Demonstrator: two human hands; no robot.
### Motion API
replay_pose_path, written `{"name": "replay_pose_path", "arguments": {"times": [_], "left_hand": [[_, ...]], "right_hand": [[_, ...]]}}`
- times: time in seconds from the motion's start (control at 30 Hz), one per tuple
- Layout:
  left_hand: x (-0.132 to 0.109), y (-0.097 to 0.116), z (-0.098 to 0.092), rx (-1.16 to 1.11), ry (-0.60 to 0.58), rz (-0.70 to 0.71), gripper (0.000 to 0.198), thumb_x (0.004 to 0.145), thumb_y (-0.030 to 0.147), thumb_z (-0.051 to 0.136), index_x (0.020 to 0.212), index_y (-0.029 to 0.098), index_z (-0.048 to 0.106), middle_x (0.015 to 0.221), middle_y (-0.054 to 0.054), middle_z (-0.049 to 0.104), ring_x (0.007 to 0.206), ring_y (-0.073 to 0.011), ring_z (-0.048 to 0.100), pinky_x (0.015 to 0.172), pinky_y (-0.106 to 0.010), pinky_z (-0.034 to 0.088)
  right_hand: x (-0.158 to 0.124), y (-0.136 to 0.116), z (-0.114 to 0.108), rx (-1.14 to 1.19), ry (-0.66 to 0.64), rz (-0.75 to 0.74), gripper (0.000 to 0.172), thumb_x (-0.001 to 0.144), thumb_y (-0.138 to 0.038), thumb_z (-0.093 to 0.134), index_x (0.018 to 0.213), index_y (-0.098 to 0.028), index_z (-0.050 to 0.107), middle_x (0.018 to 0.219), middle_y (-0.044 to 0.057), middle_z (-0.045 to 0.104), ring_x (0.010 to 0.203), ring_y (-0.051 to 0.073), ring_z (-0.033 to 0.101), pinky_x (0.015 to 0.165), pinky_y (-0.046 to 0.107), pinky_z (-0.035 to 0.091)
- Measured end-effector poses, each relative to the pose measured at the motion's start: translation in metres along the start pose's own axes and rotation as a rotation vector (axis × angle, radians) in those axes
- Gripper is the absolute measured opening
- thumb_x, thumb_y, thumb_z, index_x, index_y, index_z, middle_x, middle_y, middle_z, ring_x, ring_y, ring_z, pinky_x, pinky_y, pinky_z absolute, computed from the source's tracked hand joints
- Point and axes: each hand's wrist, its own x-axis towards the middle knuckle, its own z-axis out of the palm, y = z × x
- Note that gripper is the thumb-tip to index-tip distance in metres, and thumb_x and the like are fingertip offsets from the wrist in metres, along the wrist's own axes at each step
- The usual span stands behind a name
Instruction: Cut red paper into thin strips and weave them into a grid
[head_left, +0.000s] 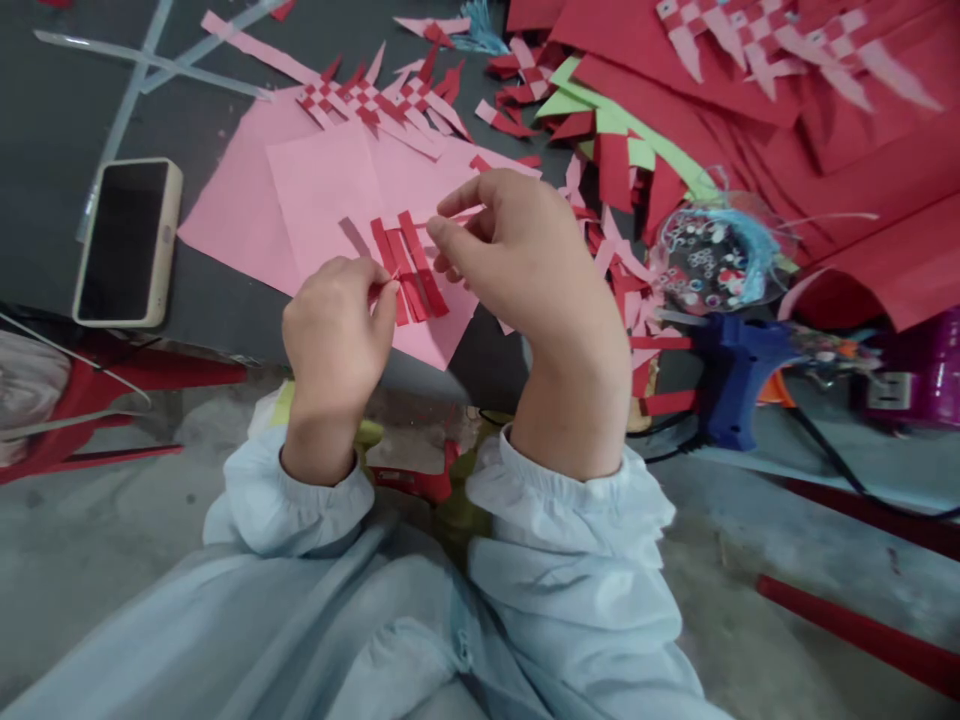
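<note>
Several red paper strips lie side by side on a pink paper sheet. My left hand is closed, thumb and forefinger pinching a red paper strip at the left edge of this group. Over the upper right of the strips, my right hand is curled, its thumb and forefinger closed at a thin paper strip that runs crosswise. Its other fingers are partly hidden behind the palm. Woven red-and-pink paper fish lie just beyond, on the pink paper.
A phone lies at left, near clear glue sticks. To the right are red paper sheets, paper scraps, a bag of beads and blue thread, and a blue glue gun with a cable. The black table's front edge is close to my wrists.
</note>
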Motion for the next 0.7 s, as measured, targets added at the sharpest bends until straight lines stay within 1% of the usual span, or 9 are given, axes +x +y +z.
{"name": "replay_pose_path", "arguments": {"times": [0.07, 0.13, 0.23, 0.33, 0.47, 0.53, 0.7], "left_hand": [[0.001, -0.001, 0.0, -0.03, -0.007, -0.02, 0.02, 0.093, 0.035, 0.05, 0.093, 0.026, 0.068, 0.095, -0.004, 0.072, 0.088, -0.0233, 0.063, 0.073, -0.037, 0.042], [0.001, -0.003, -0.001, -0.054, -0.02, -0.041, 0.021, 0.093, 0.037, 0.05, 0.093, 0.027, 0.069, 0.096, -0.003, 0.072, 0.089, -0.0233, 0.063, 0.074, -0.038, 0.042], [0.002, -0.005, -0.001, -0.075, -0.027, -0.052, 0.024, 0.093, 0.038, 0.048, 0.093, 0.027, 0.069, 0.096, -0.004, 0.073, 0.091, -0.0241, 0.064, 0.075, -0.039, 0.042], [0.002, -0.005, -0.002, -0.07, -0.028, -0.051, 0.026, 0.093, 0.039, 0.047, 0.093, 0.026, 0.069, 0.096, -0.003, 0.073, 0.09, -0.0232, 0.065, 0.075, -0.038, 0.043], [0.002, -0.004, -0.003, -0.046, -0.024, -0.035, 0.022, 0.092, 0.035, 0.05, 0.093, 0.025, 0.07, 0.094, -0.003, 0.073, 0.088, -0.0219, 0.066, 0.073, -0.037, 0.043], [0.001, -0.004, -0.003, -0.04, -0.017, -0.028, 0.022, 0.092, 0.034, 0.05, 0.092, 0.024, 0.07, 0.093, -0.004, 0.073, 0.089, -0.0223, 0.067, 0.073, -0.037, 0.043], [0.001, -0.005, -0.003, -0.043, -0.012, -0.033, 0.022, 0.092, 0.036, 0.052, 0.092, 0.025, 0.071, 0.093, -0.002, 0.074, 0.087, -0.0221, 0.065, 0.07, -0.037, 0.042]], "right_hand": [[-0.002, 0.004, -0.004, -0.123, -0.018, -0.007, 0.019, 0.086, -0.025, 0.055, 0.103, -0.02, 0.064, 0.082, 0.007, 0.072, 0.075, 0.023, 0.066, 0.074, 0.038, 0.047], [-0.005, 0.007, -0.007, -0.248, -0.074, -0.04, 0.016, 0.079, -0.02, 0.06, 0.095, -0.022, 0.065, 0.083, 0.007, 0.071, 0.078, 0.025, 0.065, 0.076, 0.039, 0.046], [-0.007, 0.01, -0.007, -0.322, -0.144, -0.092, 0.016, 0.074, -0.017, 0.063, 0.088, -0.024, 0.064, 0.084, 0.006, 0.071, 0.081, 0.025, 0.064, 0.073, 0.038, 0.046], [-0.007, 0.01, -0.005, -0.343, -0.158, -0.142, 0.018, 0.072, -0.019, 0.068, 0.089, -0.022, 0.065, 0.089, 0.006, 0.07, 0.084, 0.025, 0.064, 0.071, 0.036, 0.046], [-0.004, 0.008, 0.0, -0.371, -0.195, -0.187, 0.029, 0.072, -0.023, 0.072, 0.101, -0.02, 0.068, 0.094, 0.007, 0.069, 0.094, 0.028, 0.064, 0.076, 0.038, 0.047], [-0.003, 0.008, 0.003, -0.38, -0.216, -0.2, 0.033, 0.073, -0.025, 0.072, 0.106, -0.019, 0.069, 0.096, 0.008, 0.069, 0.096, 0.029, 0.063, 0.077, 0.038, 0.046], [-0.003, 0.01, 0.008, -0.41, -0.194, -0.244, 0.029, 0.076, -0.024, 0.068, 0.104, -0.02, 0.069, 0.093, 0.008, 0.069, 0.092, 0.026, 0.062, 0.076, 0.036, 0.045]]}}
